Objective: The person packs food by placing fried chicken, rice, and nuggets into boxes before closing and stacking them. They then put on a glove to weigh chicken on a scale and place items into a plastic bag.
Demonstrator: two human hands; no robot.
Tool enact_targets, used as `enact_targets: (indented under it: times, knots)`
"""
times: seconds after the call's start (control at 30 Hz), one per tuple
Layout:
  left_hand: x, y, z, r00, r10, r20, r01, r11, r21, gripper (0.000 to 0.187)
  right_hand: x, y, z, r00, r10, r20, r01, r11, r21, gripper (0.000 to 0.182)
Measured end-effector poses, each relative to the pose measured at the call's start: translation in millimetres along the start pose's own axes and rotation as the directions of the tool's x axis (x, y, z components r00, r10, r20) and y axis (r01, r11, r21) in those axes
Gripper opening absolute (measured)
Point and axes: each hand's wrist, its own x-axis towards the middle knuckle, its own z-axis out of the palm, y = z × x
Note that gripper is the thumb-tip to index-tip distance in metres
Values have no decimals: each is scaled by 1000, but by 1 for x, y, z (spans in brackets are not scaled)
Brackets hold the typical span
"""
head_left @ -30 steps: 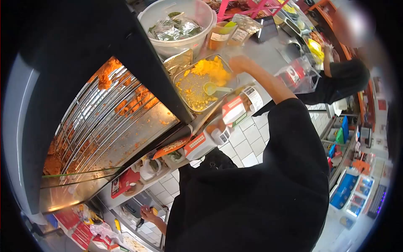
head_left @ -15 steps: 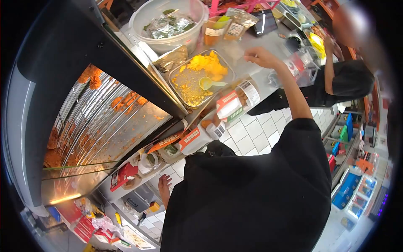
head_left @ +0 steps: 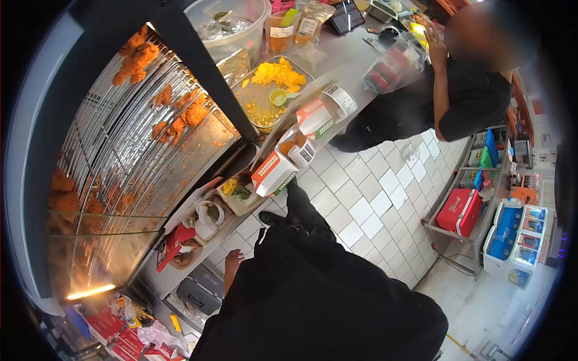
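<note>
My left hand [head_left: 233, 261] hangs beside the counter at the lower left, nothing in it, its fingers apart. It is nearest to a dark grey case [head_left: 201, 290] below the counter. My right hand is out of view. A metal tray [head_left: 257, 112] holds yellow food [head_left: 274, 74], with a pale scoop [head_left: 279, 97] resting in it. Red and white cartons, one upper [head_left: 314, 117] and one lower [head_left: 272, 172], stand along the counter edge beside labelled tubs [head_left: 340, 101].
A heated glass cabinet with fried pieces [head_left: 138, 62] on wire racks fills the left. A co-worker [head_left: 469, 99] stands at the upper right, one hand [head_left: 435, 48] raised near the counter. A red cooler [head_left: 459, 212] sits on a shelf at right.
My right hand and arm, earlier stretched over the counter, have left the view. The view has shifted, showing more floor. The co-worker has moved closer, with a hand raised.
</note>
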Motion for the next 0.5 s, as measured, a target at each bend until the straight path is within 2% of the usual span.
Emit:
enact_targets:
  times: [0.03, 0.07, 0.1, 0.17, 0.2, 0.23, 0.27, 0.3, 0.37, 0.4, 0.43, 0.47, 0.5]
  knots:
    - [-2, 10, 1, 993, -114, -27, 109, 983, -145, 37, -49, 6, 35, 994, -45, 102, 68, 970, -232, 57]
    - [-4, 16, 2, 967, -244, -74, 222, 949, -226, 36, -80, 6, 65, 976, -90, 197, 155, 925, -347, 58]
    - [-1, 21, 1, 969, -230, -88, 205, 952, -228, 36, -99, 4, 95, 947, -127, 294, 246, 876, -416, 60]
    - [5, -3, -2, 961, -268, -66, 224, 899, -376, 37, -129, -21, 153, 868, -213, 449, 441, 748, -496, 64]
    - [0, -14, 3, 995, 11, -96, -21, 994, -107, 37, -139, -41, 175, 823, -261, 504, 529, 675, -514, 65]
    - [3, -23, 2, 995, 18, -100, -28, 994, -102, 37, -148, -67, 194, 778, -303, 551, 607, 593, -530, 67]
    - [10, -31, 2, 967, 255, -5, -245, 933, 263, 35, -156, -101, 208, 729, -351, 588, 676, 502, -539, 69]
    - [15, -38, 4, 890, 427, 162, -438, 700, 563, 35, -171, -145, 215, 676, -407, 614, 737, 405, -542, 71]
    - [25, -46, 13, 949, 257, 182, -315, 753, 578, 33, -217, -257, 208, 557, -581, 593, 824, 300, -480, 74]
    - [24, -50, 17, 996, 71, 46, -80, 964, 254, 34, -343, -317, 181, 411, -796, 444, 883, 227, -411, 66]
    - [27, -41, 23, 989, -151, -6, 148, 979, -139, 35, -366, -371, 178, 253, -873, 416, 953, 151, -262, 54]
    - [18, -12, 26, 988, -154, -27, 145, 965, -219, 36, -406, -430, 178, 53, -916, 399, 997, 28, -68, 44]
    - [1, 21, 25, 986, -162, -45, 142, 943, -300, 37, -481, -474, 171, 17, -917, 399, 999, 27, 19, 38]
